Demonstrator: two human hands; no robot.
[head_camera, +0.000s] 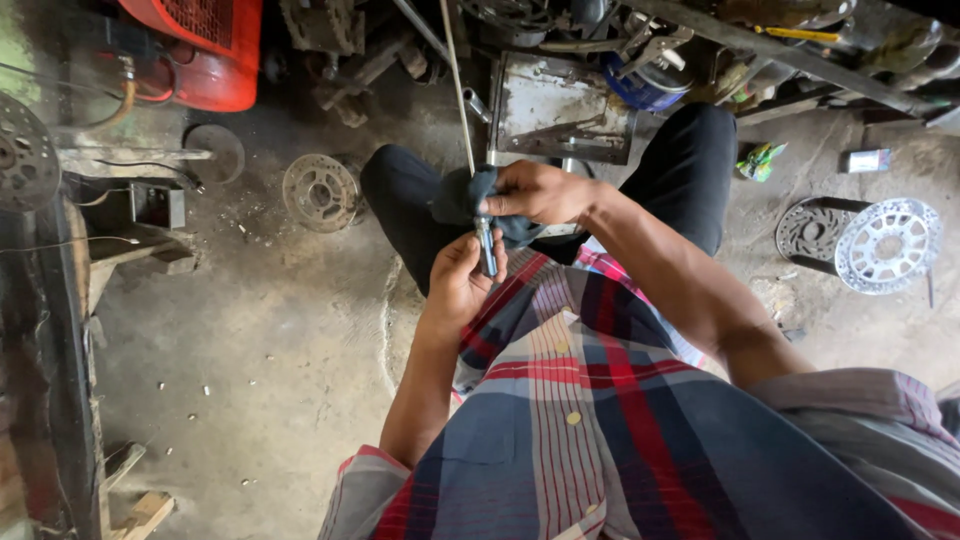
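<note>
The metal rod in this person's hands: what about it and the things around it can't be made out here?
Head view only:
- Metal rod: its lower end is hidden in the left hand; its thin upper shaft runs into clutter at the top.
- Dark cloth: partly covered by the right hand.
- Red machine: cut off by the top edge.
- Small box: too small to identify.

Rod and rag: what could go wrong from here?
1. The rod is long and thin, held only at its lower end by the left hand; the free end could swing into the clutter above.
2. The right hand presses a dark rag around it; the rag could snag or slip.
3. Sprockets on the floor are trip hazards.
</note>
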